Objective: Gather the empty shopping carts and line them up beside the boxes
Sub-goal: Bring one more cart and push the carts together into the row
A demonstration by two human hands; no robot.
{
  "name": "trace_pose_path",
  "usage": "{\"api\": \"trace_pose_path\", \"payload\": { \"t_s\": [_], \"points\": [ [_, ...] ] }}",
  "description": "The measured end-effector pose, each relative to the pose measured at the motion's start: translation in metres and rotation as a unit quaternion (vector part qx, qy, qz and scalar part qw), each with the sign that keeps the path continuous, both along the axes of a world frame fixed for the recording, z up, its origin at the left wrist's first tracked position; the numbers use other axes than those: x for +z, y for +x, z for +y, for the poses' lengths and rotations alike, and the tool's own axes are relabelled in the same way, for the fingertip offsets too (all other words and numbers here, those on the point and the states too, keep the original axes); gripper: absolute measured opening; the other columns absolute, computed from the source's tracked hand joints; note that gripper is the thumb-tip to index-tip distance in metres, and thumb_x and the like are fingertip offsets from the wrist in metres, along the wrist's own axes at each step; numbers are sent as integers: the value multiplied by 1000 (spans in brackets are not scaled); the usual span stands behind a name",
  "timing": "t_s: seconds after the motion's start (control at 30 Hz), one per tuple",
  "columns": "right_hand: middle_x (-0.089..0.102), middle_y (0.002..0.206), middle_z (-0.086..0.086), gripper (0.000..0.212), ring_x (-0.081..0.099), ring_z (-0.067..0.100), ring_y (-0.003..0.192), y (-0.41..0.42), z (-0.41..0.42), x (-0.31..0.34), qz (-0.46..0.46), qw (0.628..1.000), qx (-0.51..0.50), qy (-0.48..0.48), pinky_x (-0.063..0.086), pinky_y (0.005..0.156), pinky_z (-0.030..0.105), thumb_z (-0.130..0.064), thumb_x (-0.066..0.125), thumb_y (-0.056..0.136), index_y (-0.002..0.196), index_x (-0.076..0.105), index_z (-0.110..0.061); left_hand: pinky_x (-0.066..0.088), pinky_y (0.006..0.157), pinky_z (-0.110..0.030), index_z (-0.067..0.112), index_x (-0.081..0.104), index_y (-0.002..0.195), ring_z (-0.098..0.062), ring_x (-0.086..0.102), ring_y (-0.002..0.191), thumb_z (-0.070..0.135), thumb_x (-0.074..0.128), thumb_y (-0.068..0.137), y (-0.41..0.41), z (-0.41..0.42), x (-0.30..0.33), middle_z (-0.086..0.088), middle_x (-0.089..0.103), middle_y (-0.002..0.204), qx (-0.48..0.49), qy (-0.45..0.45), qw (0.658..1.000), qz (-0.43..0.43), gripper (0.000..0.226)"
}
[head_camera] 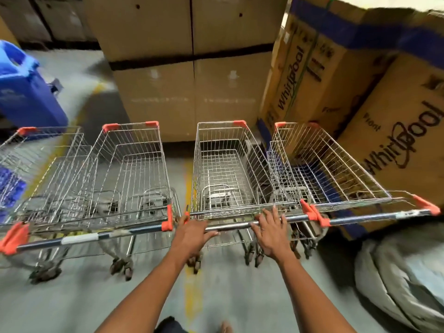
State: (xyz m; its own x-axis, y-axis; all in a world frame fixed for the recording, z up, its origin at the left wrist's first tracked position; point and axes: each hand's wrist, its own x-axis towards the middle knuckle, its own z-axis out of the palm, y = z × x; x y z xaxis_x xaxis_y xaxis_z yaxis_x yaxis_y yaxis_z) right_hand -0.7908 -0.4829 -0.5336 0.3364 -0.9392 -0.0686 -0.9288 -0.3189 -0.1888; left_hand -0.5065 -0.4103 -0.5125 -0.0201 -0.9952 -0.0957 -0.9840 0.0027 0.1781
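The third shopping cart (228,169) from the left stands straight ahead, its steel handle bar (230,226) under both hands. The left hand (192,234) lies over the bar near its left orange end cap, fingers bent loosely across the top of the tube; whether they close round it cannot be told. The right hand (271,234) rests on the same bar further along, fingers spread and straight, pointing forward over the basket's rear edge, grasping nothing.

Just right of the right hand's fingers, the fourth cart (336,169) sits with its orange corner touching the third cart's, its basket angled off to the right against the Whirlpool cartons (406,131). Left of the left hand's fingers, the second cart (134,169) stands close by, and the first cart (40,164) overlaps it on the far left. All four baskets are empty, noses toward the plain brown boxes (192,80) beyond the fingertips.

A blue plastic drum (26,92) stands far left. A grey wrapped bundle (403,280) lies on the floor at the right. A yellow floor line (192,292) runs between the forearms.
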Motion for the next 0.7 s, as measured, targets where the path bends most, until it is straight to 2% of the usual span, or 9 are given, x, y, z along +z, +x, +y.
{"api": "trace_pose_path", "payload": {
  "t_s": [0.1, 0.17, 0.23, 0.37, 0.47, 0.53, 0.63, 0.7],
  "points": [
    [25, 168, 5, 87, -17, 22, 156, -1, -7, -1, -14, 1000, 8, 14, -17, 123, 52, -72, -8, 98, 150, 42, -23, 15, 122, -44, 32, 61, 128, -18, 62, 116, 83, 15, 87, -1, -3, 8, 4, 73, 115, -3, 34, 999, -23, 80],
    [26, 168, 6, 91, -13, 25, 157, -2, -12, 0, -14, 1000, 16, 22, -18, 122, 52, -73, -9, 97, 152, 41, -21, 14, 122, -43, 33, 60, 133, -19, 61, 120, 82, 14, 85, -6, -4, 16, 5, 72, 121, 3, 52, 998, -18, 83],
    [27, 168, 7, 90, -7, 27, 158, -3, -18, 3, -6, 999, 20, 27, -13, 124, 55, -74, -9, 96, 150, 41, -22, 16, 119, -42, 33, 61, 130, -18, 61, 118, 85, 10, 82, -10, -7, 20, 6, 71, 120, 8, 62, 998, -19, 87],
    [34, 164, 10, 81, 4, 28, 158, -3, -22, 8, -8, 999, 22, 37, -12, 122, 51, -72, 0, 99, 143, 45, -21, 20, 116, -41, 35, 63, 126, -13, 63, 106, 95, -16, 67, -8, -9, 10, 8, 73, 107, 17, 49, 998, -20, 116],
    [37, 161, 9, 72, 12, 27, 157, -2, -20, 11, 3, 999, 19, 29, -11, 122, 50, -68, 7, 104, 143, 45, -21, 17, 119, -43, 36, 61, 128, -12, 64, 105, 94, -9, 72, -10, -7, 6, 9, 73, 102, 22, 46, 999, -16, 107],
    [40, 159, 8, 75, 16, 27, 156, -2, -19, 11, 3, 1000, 20, 20, -9, 123, 50, -69, 3, 102, 142, 46, -23, 16, 119, -42, 34, 61, 126, -11, 64, 105, 96, -13, 70, -12, -7, 5, 10, 73, 100, 27, 40, 999, -18, 112],
    [43, 158, 7, 72, 17, 27, 156, -5, -18, 6, -7, 999, 31, 7, -7, 123, 50, -69, 6, 102, 141, 47, -25, 10, 122, -44, 32, 59, 130, -13, 62, 115, 95, -16, 68, -14, -9, 0, 8, 73, 109, 41, 54, 997, -27, 117],
    [40, 160, 4, 66, 13, 24, 157, -10, -21, 0, -28, 999, 39, 2, -7, 123, 50, -68, 11, 104, 144, 45, -27, 4, 125, -48, 29, 58, 133, -16, 60, 122, 92, -4, 77, -19, -9, -1, 4, 71, 117, 56, 69, 996, -32, 105]
  ]
}}
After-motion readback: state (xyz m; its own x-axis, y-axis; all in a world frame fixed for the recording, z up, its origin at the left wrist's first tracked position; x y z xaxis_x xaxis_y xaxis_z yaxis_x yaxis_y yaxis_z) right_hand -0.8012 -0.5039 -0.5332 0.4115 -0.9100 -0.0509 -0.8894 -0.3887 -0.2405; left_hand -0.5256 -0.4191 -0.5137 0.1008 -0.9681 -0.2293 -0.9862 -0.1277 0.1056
